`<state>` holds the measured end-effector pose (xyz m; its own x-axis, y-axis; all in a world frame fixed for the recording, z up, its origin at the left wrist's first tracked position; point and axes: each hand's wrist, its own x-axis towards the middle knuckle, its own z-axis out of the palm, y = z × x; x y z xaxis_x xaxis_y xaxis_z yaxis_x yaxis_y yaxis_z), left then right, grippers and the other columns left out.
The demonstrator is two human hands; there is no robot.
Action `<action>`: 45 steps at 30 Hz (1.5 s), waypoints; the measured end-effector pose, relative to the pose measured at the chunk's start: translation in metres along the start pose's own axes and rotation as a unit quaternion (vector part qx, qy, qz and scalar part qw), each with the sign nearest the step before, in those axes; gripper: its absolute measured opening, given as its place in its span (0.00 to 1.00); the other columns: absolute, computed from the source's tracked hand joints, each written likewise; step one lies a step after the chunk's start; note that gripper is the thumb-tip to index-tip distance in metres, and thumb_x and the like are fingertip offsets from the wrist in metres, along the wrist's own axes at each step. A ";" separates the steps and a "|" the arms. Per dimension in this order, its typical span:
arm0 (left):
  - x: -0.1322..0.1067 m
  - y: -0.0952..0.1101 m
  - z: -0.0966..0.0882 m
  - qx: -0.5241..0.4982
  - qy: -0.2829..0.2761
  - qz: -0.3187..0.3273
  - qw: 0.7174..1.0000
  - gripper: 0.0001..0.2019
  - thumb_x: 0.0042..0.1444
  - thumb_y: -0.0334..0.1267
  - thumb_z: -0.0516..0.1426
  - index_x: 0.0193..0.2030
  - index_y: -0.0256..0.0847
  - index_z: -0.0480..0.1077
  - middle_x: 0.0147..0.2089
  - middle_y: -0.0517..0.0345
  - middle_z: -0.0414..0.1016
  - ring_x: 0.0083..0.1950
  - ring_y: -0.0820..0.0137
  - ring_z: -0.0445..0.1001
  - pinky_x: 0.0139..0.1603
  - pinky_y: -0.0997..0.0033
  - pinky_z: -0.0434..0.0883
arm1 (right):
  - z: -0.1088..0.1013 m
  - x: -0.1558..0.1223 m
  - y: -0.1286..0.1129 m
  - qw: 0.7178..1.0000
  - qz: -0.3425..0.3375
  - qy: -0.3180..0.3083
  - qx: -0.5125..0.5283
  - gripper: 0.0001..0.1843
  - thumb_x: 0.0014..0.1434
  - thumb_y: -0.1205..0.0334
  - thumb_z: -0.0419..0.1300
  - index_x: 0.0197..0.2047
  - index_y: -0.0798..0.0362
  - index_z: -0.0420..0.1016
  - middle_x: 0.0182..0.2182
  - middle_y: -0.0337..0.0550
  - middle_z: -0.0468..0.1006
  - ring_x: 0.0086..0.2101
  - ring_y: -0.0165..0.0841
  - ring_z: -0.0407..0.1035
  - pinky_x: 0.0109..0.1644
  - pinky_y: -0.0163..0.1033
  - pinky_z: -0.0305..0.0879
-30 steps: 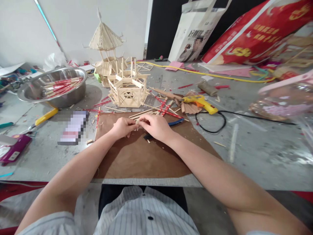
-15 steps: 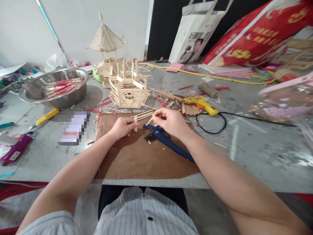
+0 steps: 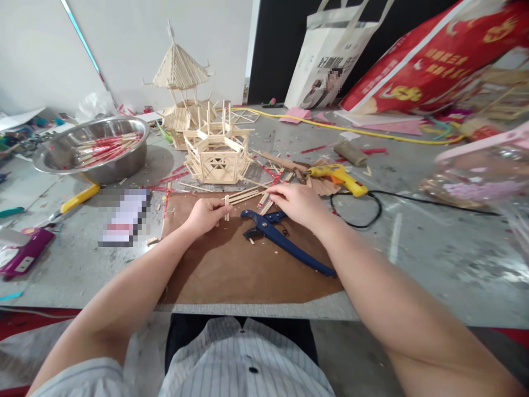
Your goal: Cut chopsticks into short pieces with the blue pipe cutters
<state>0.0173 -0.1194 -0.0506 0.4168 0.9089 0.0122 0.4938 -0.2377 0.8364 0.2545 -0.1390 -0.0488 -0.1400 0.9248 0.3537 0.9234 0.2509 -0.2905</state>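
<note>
Between the fingertips and thumb of my left hand [image 3: 206,215] a pair of short wooden sticks [image 3: 227,208] stands upright. My right hand [image 3: 296,202] is over the right end of a loose pile of long wooden sticks [image 3: 248,194], fingers pinched together; what lies in the pinch is hidden. Below it, a blue-handled cutter [image 3: 285,240] rests on the brown mat [image 3: 231,270], touched by neither hand. Just behind the pile stands a six-sided stick-built frame [image 3: 219,157] with upright posts. A stick pagoda [image 3: 181,69] with a pointed roof rises behind that.
A yellow glue gun [image 3: 345,179] with a black cord lies to the right. At the left are a steel bowl [image 3: 140,146] of red-and-wood sticks, a yellow-handled knife [image 3: 80,197] and a blurred-out phone [image 3: 126,216]. Bags [image 3: 330,55] stand at the back.
My right hand has moved from beside the cutter's jaws rightward and away to the stick pile; the short stick it pinched is out of sight. My left hand has barely shifted.
</note>
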 end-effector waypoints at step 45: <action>-0.013 0.020 0.012 -0.213 -0.056 -0.016 0.975 0.18 0.49 0.51 0.55 0.28 0.35 0.64 0.14 0.71 0.51 0.14 0.84 0.47 0.17 0.78 0.45 | 0.006 -0.019 -0.043 0.951 -0.279 0.016 0.135 0.38 0.53 0.77 0.44 0.65 0.57 0.37 0.58 0.55 0.58 0.55 0.37 0.58 0.55 0.47 0.61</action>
<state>0.0313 -0.1404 -0.0406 0.4990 0.8647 -0.0579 0.1568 -0.0244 0.9873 0.2147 -0.1654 -0.0483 -0.5654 0.6184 0.5458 0.5832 0.7677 -0.2657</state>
